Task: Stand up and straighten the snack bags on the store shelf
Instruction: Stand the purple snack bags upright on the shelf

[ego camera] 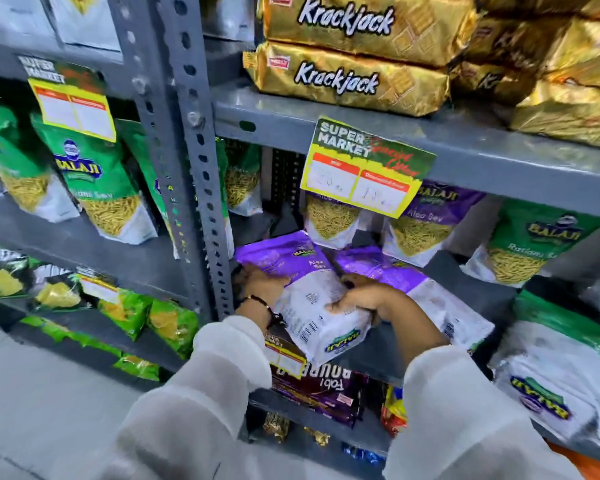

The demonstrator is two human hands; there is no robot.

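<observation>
Purple-and-white Balaji Aloo Sev bag (pixel 305 292), lying flat on the grey shelf (pixel 378 355), back panel up, its base overhanging the front edge. A second purple bag (pixel 426 289) lies flat just beside it on the right, touching. Behind them, two Aloo Sev bags (pixel 331 220) (pixel 426 226) stand upright, facing forward. Farther right, a green Ratlami Sev bag (pixel 530 244) stands leaning, and a green-and-white bag (pixel 558 372) lies flat with its logo inverted.
</observation>
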